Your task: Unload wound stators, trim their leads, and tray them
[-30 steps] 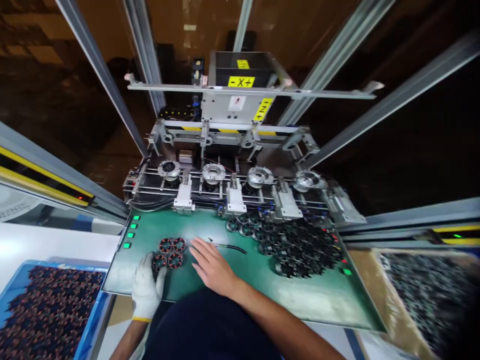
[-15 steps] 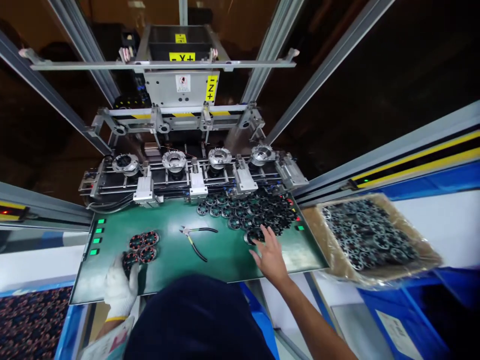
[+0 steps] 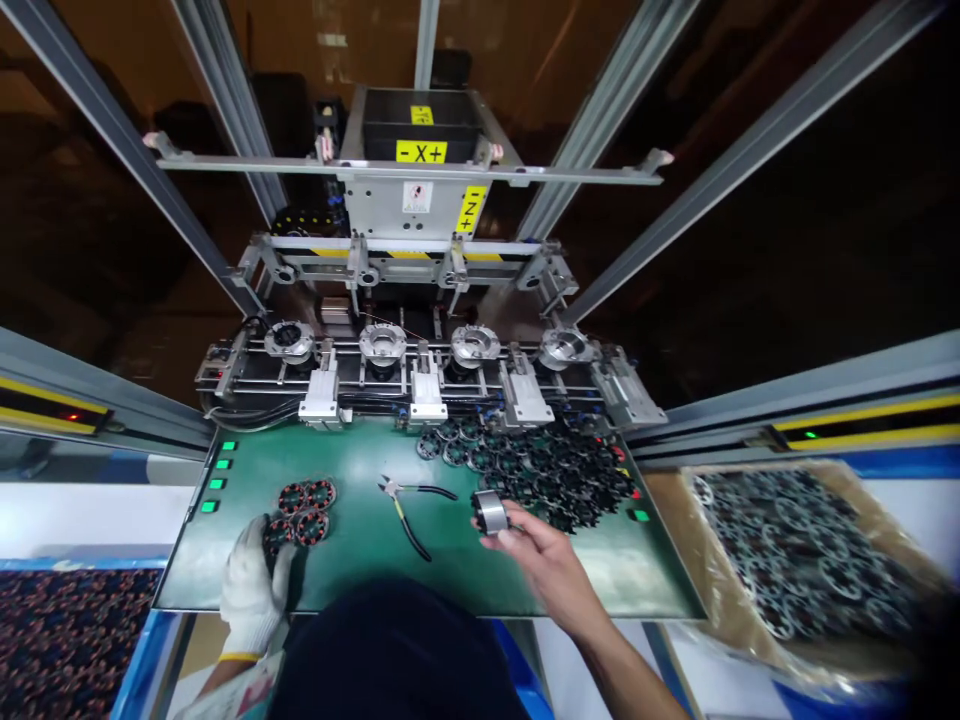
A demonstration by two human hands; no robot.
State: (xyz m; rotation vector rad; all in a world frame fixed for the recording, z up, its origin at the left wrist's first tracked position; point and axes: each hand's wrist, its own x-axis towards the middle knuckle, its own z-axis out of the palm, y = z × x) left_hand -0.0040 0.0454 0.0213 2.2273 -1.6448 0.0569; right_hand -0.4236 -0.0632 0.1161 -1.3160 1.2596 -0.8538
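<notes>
My right hand [image 3: 544, 555], bare, holds a motor stator core [image 3: 491, 511] by its rim between thumb and fingers, tipped on its side above the green table. The core has a silver outer band and black end pieces. At the left, my left hand [image 3: 253, 578] in a white knit glove has its fingers and thumb around a copper-wound stator [image 3: 280, 533]. That stator sits in a small cluster with other wound stators [image 3: 312, 526]. Diagonal cutters [image 3: 409, 510] with black and yellow handles lie spread between the hands.
Many unwound stator cores [image 3: 540, 470] crowd the right rear of the green table [image 3: 352, 570]. A winding machine with several round metal holders [image 3: 383, 344] stands behind. A plastic-lined carton [image 3: 885, 510] of cores is at right, a blue bin [image 3: 146, 660] of wound stators at left.
My right hand has lifted a stator core off the table by the pile and brought it leftward, turned on its side. My left hand stays at the wound stators. The whole view has shifted.
</notes>
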